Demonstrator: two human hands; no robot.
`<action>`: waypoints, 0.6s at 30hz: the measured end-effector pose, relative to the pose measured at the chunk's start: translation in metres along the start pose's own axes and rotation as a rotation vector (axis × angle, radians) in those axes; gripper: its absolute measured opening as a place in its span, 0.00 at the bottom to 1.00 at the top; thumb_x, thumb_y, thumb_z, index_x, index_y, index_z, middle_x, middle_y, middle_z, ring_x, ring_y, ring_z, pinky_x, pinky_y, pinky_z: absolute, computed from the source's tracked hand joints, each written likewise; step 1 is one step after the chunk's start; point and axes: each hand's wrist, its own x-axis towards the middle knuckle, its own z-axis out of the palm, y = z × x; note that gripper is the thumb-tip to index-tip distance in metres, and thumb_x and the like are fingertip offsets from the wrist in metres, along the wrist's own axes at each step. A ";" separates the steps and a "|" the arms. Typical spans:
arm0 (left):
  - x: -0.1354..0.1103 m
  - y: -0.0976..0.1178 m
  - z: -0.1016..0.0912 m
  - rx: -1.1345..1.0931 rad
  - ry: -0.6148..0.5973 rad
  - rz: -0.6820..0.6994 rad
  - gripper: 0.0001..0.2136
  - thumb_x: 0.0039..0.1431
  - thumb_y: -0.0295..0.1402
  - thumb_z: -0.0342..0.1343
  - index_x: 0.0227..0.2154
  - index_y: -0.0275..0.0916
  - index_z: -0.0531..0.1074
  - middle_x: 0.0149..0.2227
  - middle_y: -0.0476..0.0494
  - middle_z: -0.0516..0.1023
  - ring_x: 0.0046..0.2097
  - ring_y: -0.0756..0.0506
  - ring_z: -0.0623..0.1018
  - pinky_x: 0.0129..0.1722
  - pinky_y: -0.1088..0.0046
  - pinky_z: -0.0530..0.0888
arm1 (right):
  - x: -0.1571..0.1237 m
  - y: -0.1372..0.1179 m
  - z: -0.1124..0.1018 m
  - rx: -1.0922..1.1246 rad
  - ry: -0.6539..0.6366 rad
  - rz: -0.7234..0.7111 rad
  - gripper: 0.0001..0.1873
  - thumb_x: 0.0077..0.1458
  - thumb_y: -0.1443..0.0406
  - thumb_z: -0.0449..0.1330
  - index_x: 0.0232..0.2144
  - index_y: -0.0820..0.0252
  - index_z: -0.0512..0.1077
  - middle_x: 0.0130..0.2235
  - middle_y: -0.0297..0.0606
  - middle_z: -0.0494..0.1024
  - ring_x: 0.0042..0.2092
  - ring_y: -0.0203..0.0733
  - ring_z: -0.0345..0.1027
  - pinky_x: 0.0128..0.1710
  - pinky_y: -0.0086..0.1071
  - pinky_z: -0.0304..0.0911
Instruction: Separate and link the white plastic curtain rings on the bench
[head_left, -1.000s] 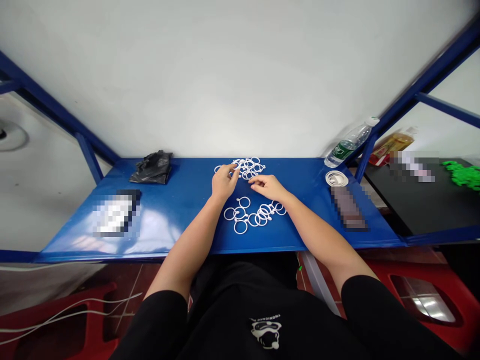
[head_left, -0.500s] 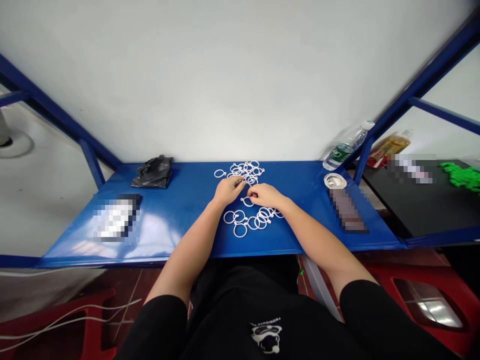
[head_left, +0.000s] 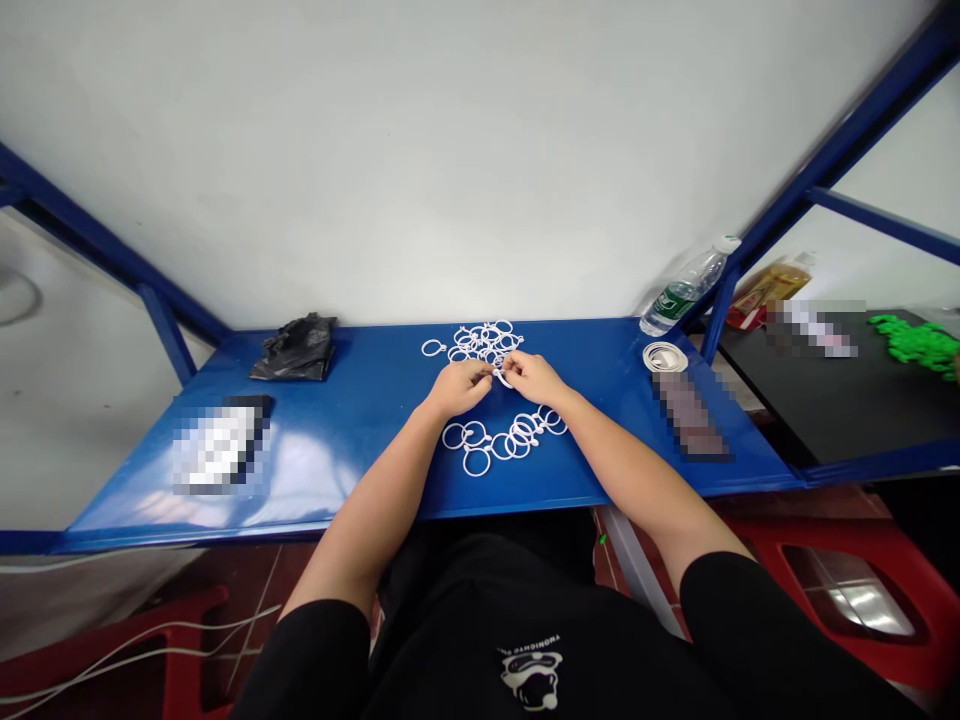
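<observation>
Over the middle of the blue table my left hand (head_left: 460, 388) and my right hand (head_left: 534, 380) face each other, fingertips nearly touching. Both are closed in a pinch around a white plastic ring (head_left: 506, 381) with a small tab, partly hidden by the fingers. Just beyond my hands lies a loose pile of similar white rings (head_left: 480, 338), with a single ring (head_left: 433, 348) off to its left. Closer to me, several more rings (head_left: 476, 461) lie spread in a curved row, some overlapping, with the right end beside my right forearm.
A crumpled black plastic bag (head_left: 296, 347) lies at the back left of the blue table (head_left: 375, 400). On the right, a water bottle (head_left: 686, 290) leans on the blue frame near a white roll (head_left: 664, 358). Pixelated items lie on both sides. Red stools (head_left: 922, 600) stand below.
My right hand has moved slightly up and right, bringing a ring from the near side up between both hands. My left fingers now meet it. The view has shifted slightly.
</observation>
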 end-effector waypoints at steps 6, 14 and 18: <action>0.000 0.001 0.002 0.060 0.066 0.042 0.14 0.68 0.31 0.56 0.50 0.43 0.84 0.37 0.45 0.84 0.34 0.49 0.79 0.38 0.74 0.72 | 0.001 0.004 0.001 0.013 -0.015 -0.012 0.04 0.59 0.67 0.60 0.36 0.55 0.75 0.30 0.30 0.81 0.30 0.38 0.70 0.32 0.30 0.56; 0.001 0.003 0.003 0.018 0.033 0.059 0.17 0.63 0.25 0.58 0.52 0.43 0.83 0.37 0.46 0.83 0.34 0.50 0.78 0.38 0.75 0.72 | 0.000 0.003 0.001 0.013 -0.031 -0.013 0.05 0.59 0.66 0.60 0.36 0.55 0.76 0.29 0.30 0.80 0.30 0.38 0.69 0.31 0.30 0.55; 0.000 0.005 0.002 -0.015 0.046 -0.004 0.15 0.66 0.29 0.56 0.51 0.42 0.83 0.41 0.45 0.86 0.35 0.49 0.80 0.39 0.73 0.74 | 0.000 0.003 0.002 0.078 0.055 -0.047 0.05 0.59 0.65 0.59 0.36 0.56 0.76 0.29 0.30 0.79 0.29 0.38 0.69 0.32 0.31 0.58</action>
